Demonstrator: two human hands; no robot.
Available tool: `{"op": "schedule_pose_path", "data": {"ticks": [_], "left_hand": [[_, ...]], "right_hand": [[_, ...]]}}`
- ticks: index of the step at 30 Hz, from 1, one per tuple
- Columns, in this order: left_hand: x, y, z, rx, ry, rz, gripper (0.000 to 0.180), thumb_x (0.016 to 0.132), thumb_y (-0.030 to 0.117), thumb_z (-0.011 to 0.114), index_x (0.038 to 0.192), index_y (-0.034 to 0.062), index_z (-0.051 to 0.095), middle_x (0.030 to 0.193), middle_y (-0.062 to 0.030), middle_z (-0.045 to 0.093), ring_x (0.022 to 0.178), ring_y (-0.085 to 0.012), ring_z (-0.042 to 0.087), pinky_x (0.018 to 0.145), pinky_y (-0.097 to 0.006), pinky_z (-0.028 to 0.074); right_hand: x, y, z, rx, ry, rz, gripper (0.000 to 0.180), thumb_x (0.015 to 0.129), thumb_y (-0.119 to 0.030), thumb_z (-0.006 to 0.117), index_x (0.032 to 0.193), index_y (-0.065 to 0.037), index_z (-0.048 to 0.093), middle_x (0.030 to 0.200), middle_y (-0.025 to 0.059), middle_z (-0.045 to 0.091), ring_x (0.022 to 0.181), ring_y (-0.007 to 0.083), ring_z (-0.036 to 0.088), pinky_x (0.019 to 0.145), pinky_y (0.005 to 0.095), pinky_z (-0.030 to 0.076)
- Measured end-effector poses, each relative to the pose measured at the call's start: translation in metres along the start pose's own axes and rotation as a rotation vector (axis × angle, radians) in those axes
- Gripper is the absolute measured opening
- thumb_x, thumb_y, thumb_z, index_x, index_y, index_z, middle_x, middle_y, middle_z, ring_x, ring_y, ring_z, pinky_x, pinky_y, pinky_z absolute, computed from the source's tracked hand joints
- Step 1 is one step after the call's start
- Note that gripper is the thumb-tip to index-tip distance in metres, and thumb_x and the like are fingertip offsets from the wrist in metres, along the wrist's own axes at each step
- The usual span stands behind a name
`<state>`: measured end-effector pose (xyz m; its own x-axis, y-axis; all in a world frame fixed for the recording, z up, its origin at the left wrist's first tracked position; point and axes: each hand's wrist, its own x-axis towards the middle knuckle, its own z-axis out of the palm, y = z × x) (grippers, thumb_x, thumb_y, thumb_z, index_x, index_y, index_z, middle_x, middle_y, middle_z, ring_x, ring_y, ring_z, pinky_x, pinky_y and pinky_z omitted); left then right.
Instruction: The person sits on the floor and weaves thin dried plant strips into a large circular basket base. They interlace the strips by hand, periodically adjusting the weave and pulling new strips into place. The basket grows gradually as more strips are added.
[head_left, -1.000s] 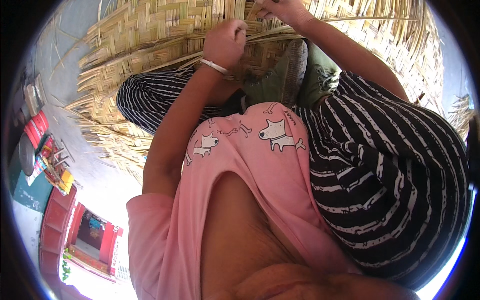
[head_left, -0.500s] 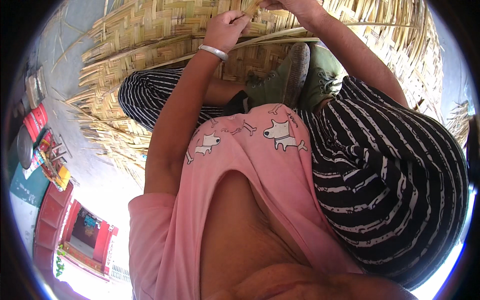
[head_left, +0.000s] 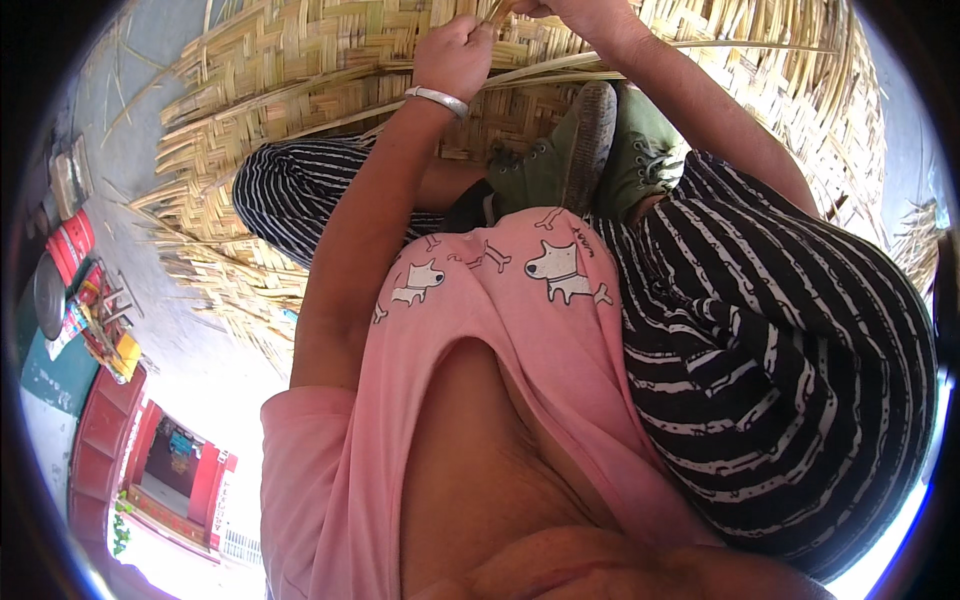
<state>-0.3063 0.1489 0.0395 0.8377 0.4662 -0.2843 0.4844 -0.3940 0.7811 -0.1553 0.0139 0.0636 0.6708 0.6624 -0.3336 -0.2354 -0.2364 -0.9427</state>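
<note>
A large woven mat (head_left: 300, 110) of pale bamboo strips lies on the ground under me. My left hand (head_left: 455, 55), with a silver bangle on the wrist, is closed around a loose bamboo strip (head_left: 600, 65) at the top of the view. My right hand (head_left: 580, 12) is at the upper edge, fingers pinching the same strip end; most of it is cut off by the frame. My legs in striped trousers and green shoes (head_left: 590, 160) rest on the mat just below the hands.
Loose strip ends (head_left: 200, 270) fray out at the mat's left edge onto grey concrete ground (head_left: 130, 150). Red containers and small colourful items (head_left: 80, 270) sit at far left. A red structure (head_left: 150, 470) stands at lower left.
Both hands have moved up toward the top edge of the view along the mat, still on the strip. The camera tilted slightly, bringing the shoes lower.
</note>
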Motion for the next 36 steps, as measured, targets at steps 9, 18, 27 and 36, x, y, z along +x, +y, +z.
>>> {"op": "schedule_pose_path", "data": {"ticks": [9, 18, 27, 36], "left_hand": [[0.01, -0.001, -0.017, -0.295, -0.108, -0.346, 0.026, 0.096, 0.025, 0.056, 0.089, 0.0018, 0.065, 0.076, -0.0161, 0.07, 0.075, -0.0257, 0.07, 0.067, -0.038, 0.054], [-0.019, 0.019, -0.023, -0.266, -0.172, -0.089, 0.029, 0.101, 0.021, 0.052, 0.098, -0.0003, 0.071, 0.064, -0.0056, 0.062, 0.054, -0.0144, 0.062, 0.055, -0.032, 0.054], [-0.013, 0.013, -0.02, -0.235, -0.142, -0.082, 0.028, 0.097, 0.024, 0.055, 0.09, 0.0007, 0.069, 0.063, -0.0074, 0.061, 0.053, -0.0169, 0.062, 0.054, -0.033, 0.054], [-0.014, -0.01, -0.034, -0.13, -0.136, -0.254, 0.037, 0.09, 0.036, 0.054, 0.084, 0.0035, 0.07, 0.06, -0.0159, 0.061, 0.062, -0.0304, 0.065, 0.068, -0.041, 0.053]], "right_hand": [[-0.017, -0.019, 0.019, -0.111, -0.114, -0.188, 0.017, 0.1, -0.011, 0.065, 0.11, 0.002, 0.069, 0.093, 0.0063, 0.073, 0.081, 0.0158, 0.068, 0.071, 0.0316, 0.056], [0.011, 0.02, 0.003, 0.146, -0.105, -0.056, 0.014, 0.103, -0.013, 0.064, 0.107, 0.0, 0.066, 0.092, 0.0071, 0.073, 0.083, 0.0166, 0.07, 0.076, 0.0309, 0.058], [-0.009, -0.016, 0.002, -0.198, -0.128, -0.083, 0.016, 0.1, -0.011, 0.066, 0.107, 0.003, 0.069, 0.089, 0.0075, 0.073, 0.08, 0.0145, 0.068, 0.073, 0.0305, 0.056], [-0.006, -0.007, 0.017, 0.199, -0.141, -0.201, 0.018, 0.101, -0.011, 0.063, 0.112, 0.002, 0.07, 0.093, 0.0076, 0.074, 0.085, 0.0166, 0.07, 0.075, 0.0308, 0.056]]}}
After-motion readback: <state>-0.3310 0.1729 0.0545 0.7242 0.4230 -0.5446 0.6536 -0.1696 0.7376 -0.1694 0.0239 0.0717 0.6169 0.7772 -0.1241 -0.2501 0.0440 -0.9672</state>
